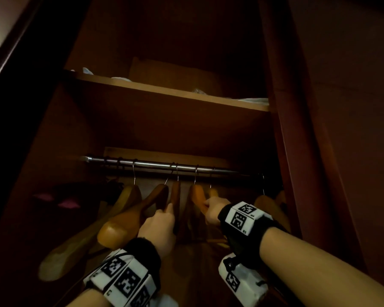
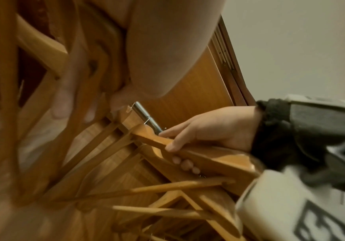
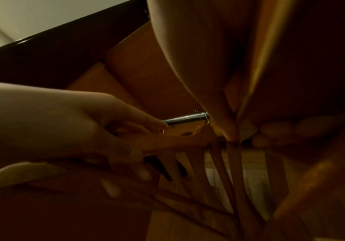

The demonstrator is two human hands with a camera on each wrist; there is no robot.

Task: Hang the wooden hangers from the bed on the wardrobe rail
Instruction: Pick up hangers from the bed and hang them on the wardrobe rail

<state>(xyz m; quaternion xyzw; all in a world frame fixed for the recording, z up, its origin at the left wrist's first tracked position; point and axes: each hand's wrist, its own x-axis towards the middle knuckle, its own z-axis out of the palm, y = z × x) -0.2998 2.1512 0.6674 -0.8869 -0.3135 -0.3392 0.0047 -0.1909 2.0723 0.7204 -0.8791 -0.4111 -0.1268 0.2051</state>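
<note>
A metal wardrobe rail (image 1: 155, 165) carries several wooden hangers by their wire hooks. My left hand (image 1: 160, 222) reaches up under the middle of the rail and holds a dark brown hanger (image 1: 159, 193) near its neck. Just to the right, my right hand (image 1: 213, 210) grips a lighter hanger (image 1: 197, 196) whose hook is over the rail. The left wrist view shows the right hand (image 2: 208, 130) with its fingers curled round that hanger's arm (image 2: 208, 156), below the rail (image 2: 147, 116). In the right wrist view, the left hand (image 3: 74, 127) holds its hanger close to the rail (image 3: 185, 119).
A wooden shelf (image 1: 164, 91) with white items (image 1: 253, 100) sits above the rail. More hangers hang at the left (image 1: 124, 202) and far right (image 1: 266, 202). Dark clothes (image 1: 75, 196) fill the left end. The wardrobe's side panel (image 1: 297, 151) stands close on the right.
</note>
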